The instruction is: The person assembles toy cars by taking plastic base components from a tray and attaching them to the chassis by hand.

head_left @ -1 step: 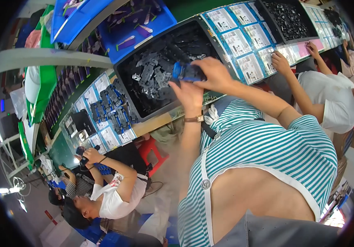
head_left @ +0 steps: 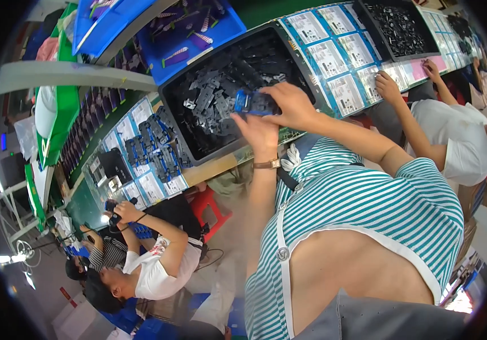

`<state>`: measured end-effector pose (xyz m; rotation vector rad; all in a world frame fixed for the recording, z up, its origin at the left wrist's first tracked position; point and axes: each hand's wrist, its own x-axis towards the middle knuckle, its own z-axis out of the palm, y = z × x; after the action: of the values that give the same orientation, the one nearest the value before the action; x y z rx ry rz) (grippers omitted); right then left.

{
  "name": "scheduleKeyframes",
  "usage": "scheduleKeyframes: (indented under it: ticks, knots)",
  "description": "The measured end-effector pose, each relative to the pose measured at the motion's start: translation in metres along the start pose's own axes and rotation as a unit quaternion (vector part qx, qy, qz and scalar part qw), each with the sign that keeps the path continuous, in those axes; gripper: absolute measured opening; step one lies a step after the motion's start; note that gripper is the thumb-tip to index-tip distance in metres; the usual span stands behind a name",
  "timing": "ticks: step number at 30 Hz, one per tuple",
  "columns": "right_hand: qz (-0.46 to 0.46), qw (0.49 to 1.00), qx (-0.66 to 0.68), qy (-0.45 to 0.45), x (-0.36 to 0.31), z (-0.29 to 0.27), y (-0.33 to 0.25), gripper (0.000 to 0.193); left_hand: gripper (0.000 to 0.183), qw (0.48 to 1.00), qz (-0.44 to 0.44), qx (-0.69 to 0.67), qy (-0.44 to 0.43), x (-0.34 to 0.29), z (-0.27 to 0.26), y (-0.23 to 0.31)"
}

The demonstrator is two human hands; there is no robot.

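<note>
Both of my hands hold a black-and-blue plastic assembly [head_left: 252, 103] over a large black bin [head_left: 226, 148]. My left hand [head_left: 259, 133], with a brown-strapped watch at its wrist, supports the assembly from below. From the right, my right hand [head_left: 293, 105] closes its fingers round the assembly's black end. The bin holds a heap of dark plastic parts [head_left: 212, 99]. Left of the bin, several similar black-and-blue assemblies [head_left: 155, 144] lie in a group on printed sheets. Fine detail of the held piece is blurred.
Blue bins [head_left: 226, 25] with purple parts stand behind the black bin. Printed sheets [head_left: 328, 59] cover the bench to the right, beside another black bin [head_left: 393, 28] of small parts. Co-workers [head_left: 167, 266] sit at left and right. A red stool [head_left: 209, 212] stands below the bench.
The black-and-blue assembly has tilted and shifted slightly in my hands, my right fingers moving a little with it. Both hands keep their hold.
</note>
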<state>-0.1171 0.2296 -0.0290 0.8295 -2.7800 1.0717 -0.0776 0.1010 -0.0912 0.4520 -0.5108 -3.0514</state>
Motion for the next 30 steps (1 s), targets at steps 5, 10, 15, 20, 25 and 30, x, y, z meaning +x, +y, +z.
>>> scheduleKeyframes:
  ticks: [5, 10, 15, 20, 25, 30]
  knots:
    - [0.035, 0.996, 0.076, 0.038, 0.039, 0.031, 0.009, 0.041, 0.085, 0.997, 0.032, -0.062, 0.041, -0.032, -0.028, 0.048]
    - [0.208, 0.978, -0.021, 0.016, 0.098, 0.082, 0.109, 0.037, 0.083, 0.995, 0.053, -0.056, 0.067, -0.057, -0.026, 0.074]
    - [0.168, 0.97, 0.116, 0.133, 0.11, 0.076, 0.094, 0.029, 0.077, 0.991, 0.066, -0.066, 0.094, -0.093, -0.023, 0.105]
    - [0.16, 0.873, 0.457, 0.06, 0.088, 0.021, 0.018, 0.021, 0.073, 0.993, 0.043, -0.107, 0.035, -0.105, -0.025, 0.127]
    - [0.12, 0.874, 0.467, 0.057, 0.063, -0.012, -0.045, 0.026, 0.072, 0.994, 0.024, -0.11, -0.015, -0.104, -0.002, 0.139]
    - [0.059, 0.93, 0.356, 0.07, 0.039, -0.024, -0.077, 0.061, 0.073, 0.991, 0.009, -0.12, -0.064, -0.103, 0.026, 0.142]
